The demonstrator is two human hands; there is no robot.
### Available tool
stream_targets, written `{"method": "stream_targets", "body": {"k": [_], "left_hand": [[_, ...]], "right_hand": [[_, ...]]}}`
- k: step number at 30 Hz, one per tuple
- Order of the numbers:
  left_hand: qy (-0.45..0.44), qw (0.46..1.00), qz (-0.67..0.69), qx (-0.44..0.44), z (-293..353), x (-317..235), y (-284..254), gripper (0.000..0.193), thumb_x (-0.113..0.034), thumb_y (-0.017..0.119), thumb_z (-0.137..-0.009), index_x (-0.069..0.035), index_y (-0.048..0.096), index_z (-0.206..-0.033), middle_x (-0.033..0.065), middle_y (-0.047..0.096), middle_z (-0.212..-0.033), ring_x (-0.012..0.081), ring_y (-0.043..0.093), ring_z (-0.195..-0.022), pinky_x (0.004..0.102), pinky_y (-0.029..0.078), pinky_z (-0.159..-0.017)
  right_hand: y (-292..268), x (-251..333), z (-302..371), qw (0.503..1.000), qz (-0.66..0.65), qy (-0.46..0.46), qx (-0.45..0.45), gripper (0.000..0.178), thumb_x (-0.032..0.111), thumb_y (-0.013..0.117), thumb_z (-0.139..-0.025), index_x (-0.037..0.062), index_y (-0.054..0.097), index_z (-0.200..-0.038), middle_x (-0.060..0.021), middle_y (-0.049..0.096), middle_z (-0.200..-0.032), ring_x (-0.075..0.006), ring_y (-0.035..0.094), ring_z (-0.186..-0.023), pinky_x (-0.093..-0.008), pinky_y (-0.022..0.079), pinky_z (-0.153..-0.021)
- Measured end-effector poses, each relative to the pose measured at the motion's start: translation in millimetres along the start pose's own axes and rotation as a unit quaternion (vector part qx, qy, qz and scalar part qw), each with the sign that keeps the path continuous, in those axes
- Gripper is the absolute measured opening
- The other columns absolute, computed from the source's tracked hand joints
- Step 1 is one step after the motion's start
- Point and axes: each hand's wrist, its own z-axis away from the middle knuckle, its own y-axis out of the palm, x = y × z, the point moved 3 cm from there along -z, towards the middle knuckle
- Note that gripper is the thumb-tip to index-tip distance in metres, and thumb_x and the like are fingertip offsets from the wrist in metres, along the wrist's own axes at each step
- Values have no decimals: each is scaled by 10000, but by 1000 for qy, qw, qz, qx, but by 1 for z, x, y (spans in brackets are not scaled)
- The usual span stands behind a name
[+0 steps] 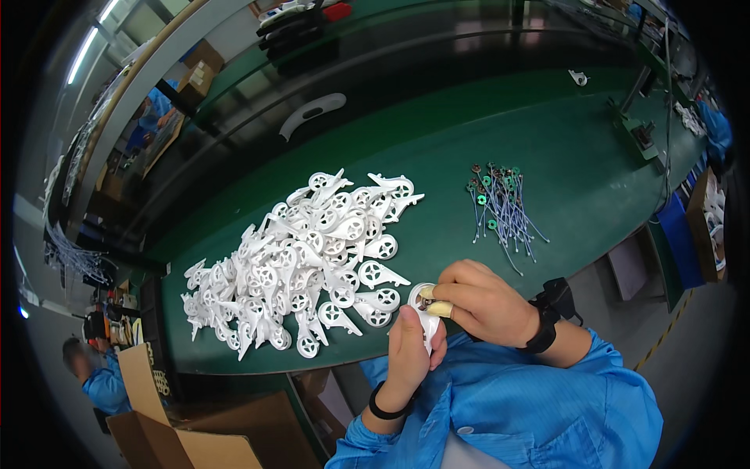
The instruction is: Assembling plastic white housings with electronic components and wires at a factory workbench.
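In front of my body, near the table's front edge, my left hand (414,348) is closed round a white plastic housing (417,294) with a round end and a tapering tail. The round end points up and away from me. My right hand (488,305) reaches in from the right, with yellowish finger covers (440,308) on its fingertips. Its thumb and fingers pinch at the round end, beside a small dark piece that is too hidden to name. A large heap of similar white housings (301,258) lies left of my hands. Beyond them to the right is a bunch of small boards with grey wires (506,207).
The green table (437,141) carries a curved white piece (312,113) at the back and a small white part (578,77) far right. A green metal fixture (637,137) stands at the right. Cardboard boxes (148,391) are below left. Another person (105,383) is at far left.
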Motion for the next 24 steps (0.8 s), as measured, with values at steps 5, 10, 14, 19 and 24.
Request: {"method": "stream_targets", "body": {"k": [5, 10, 14, 19, 24], "left_hand": [[0, 1000, -19, -18, 0, 3, 3, 579, -503, 180, -1023, -4, 471, -1067, 16, 446, -603, 71, 380, -384, 204, 282, -332], [51, 998, -31, -31, -5, 11, 1, 609, -524, 172, -1016, -1, 483, -1028, 0, 429, -566, 67, 367, -358, 211, 266, -320], [54, 998, -15, -31, -5, 9, 0, 546, -464, 189, -1033, -2, 471, -1101, -1, 442, -603, 56, 377, -402, 189, 287, -344], [56, 998, -3, -37, -3, 13, -3, 526, -455, 207, -1033, -6, 461, -1135, -3, 457, -633, 51, 389, -430, 184, 309, -366], [64, 997, -9, -41, -2, 12, -4, 486, -427, 225, -1040, -19, 450, -1180, -7, 446, -647, 48, 379, -457, 186, 321, -389]], "right_hand": [[14, -7, 1, 998, 49, -25, -31, 199, -39, 599, -705, 30, 606, -891, -98, 538, -856, -292, 515, -807, -375, 416, -744], [24, -9, 4, 996, 10, -7, -92, 211, -58, 571, -661, 25, 566, -855, -111, 509, -822, -310, 477, -751, -381, 401, -710], [26, -7, 3, 995, 22, 0, -100, 233, -66, 548, -642, 21, 559, -859, -115, 505, -819, -313, 472, -745, -381, 397, -704], [32, -7, 2, 996, 8, 7, -89, 229, -71, 523, -631, 17, 548, -840, -122, 506, -825, -324, 470, -745, -396, 404, -710], [23, -3, 2, 998, 21, 4, -57, 220, -79, 532, -651, 10, 550, -851, -133, 528, -859, -333, 494, -772, -407, 420, -718]]}}
